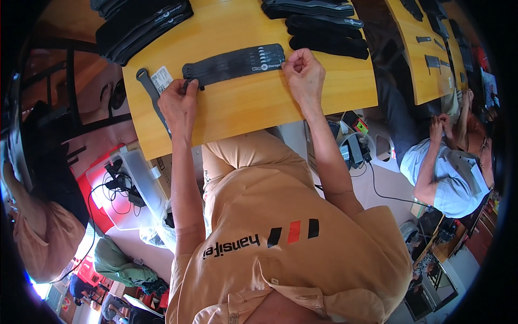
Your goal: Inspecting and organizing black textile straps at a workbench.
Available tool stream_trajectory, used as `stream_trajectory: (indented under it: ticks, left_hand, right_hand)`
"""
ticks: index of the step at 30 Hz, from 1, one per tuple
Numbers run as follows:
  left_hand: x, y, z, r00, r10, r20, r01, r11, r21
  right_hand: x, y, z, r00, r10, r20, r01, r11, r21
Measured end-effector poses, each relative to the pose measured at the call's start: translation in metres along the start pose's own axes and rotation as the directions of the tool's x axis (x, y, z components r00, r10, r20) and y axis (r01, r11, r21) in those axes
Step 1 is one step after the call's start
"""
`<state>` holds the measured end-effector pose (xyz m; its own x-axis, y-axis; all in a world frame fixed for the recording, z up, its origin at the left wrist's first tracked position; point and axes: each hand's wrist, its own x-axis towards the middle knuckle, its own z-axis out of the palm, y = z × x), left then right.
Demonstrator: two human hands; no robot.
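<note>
A flat, overlapped row of black hook-and-loop straps (229, 66) with light print lies across the wooden table in front of me. My left hand (178, 108) is at its near left corner, thumb and fingertips pinched there on the straps. At the right end my right hand (305, 78) is closed in a pinch on the edge of the straps. Just left of my left hand lies a single dark strap (148, 85) with a rounded end, partly hidden under the hand. Beside it is a white printed label (161, 79).
Stacks of black straps stand at the table's far left (143, 29) and far right (329, 38). Below the table edge are a clear plastic bin (143, 183) with cables and a round container (359, 148) with dark devices. Other people sit on both sides, one at another wooden table (418, 70).
</note>
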<state>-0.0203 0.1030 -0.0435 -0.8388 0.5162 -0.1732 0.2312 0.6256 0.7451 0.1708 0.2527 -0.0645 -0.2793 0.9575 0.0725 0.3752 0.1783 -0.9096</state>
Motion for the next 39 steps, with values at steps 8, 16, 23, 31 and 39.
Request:
stream_trajectory:
  ticks: [8,16,23,31,39]
  left_hand:
    - [0.002,-0.006,0.002,0.998,0.054,-0.026,-0.054,0.998,-0.010]
    - [0.002,-0.002,0.000,1.000,0.027,0.004,-0.027,1.000,0.010]
    - [0.004,0.001,0.000,1.000,0.006,0.004,-0.006,0.999,0.038]
    - [0.003,0.007,-0.001,1.000,0.017,-0.008,-0.016,0.983,0.182]
    - [0.006,0.004,-0.003,1.000,0.007,-0.017,-0.004,0.979,0.204]
  right_hand:
    - [0.000,-0.001,0.002,1.000,-0.006,-0.019,0.006,1.000,-0.003]
    - [0.001,-0.003,0.000,1.000,0.004,-0.001,-0.004,1.000,-0.007]
    - [0.001,-0.004,-0.001,1.000,0.001,0.010,-0.001,1.000,-0.019]
    - [0.003,-0.007,-0.003,1.000,0.002,0.015,-0.001,0.998,-0.059]
    - [0.006,-0.008,-0.005,0.999,0.018,0.036,-0.014,0.995,-0.094]
